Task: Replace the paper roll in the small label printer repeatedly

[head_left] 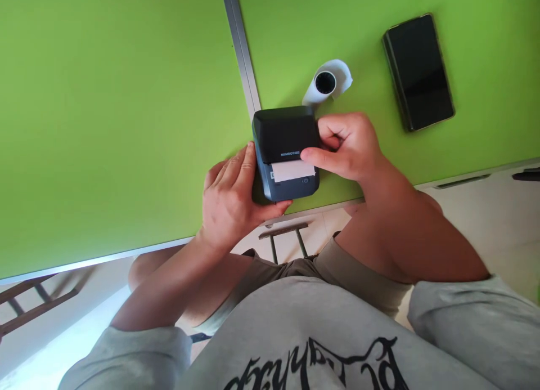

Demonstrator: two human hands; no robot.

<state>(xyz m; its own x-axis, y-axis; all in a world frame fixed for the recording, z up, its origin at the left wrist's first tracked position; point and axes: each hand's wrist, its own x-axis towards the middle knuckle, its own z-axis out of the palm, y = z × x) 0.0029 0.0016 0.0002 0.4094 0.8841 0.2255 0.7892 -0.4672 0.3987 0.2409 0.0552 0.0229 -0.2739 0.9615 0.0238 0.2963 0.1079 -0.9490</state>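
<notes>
A small label printer (289, 134) with a black lid and a dark blue body sits near the front edge of the green table. From its slot a strip of white label paper (293, 170) sticks out over the body. My left hand (232, 193) grips the printer's left side, fingers along it and thumb at the front edge. On the right side, my right hand (348, 145) rests its thumb on the front of the lid, with the other fingers curled against the printer's side. The lid looks closed.
Behind the printer stands a white paper roll (314, 92) with a dark core and a loose curled end. A black phone-like device (422, 72) lies at the right. A metal strip (242, 46) divides the table (118, 108).
</notes>
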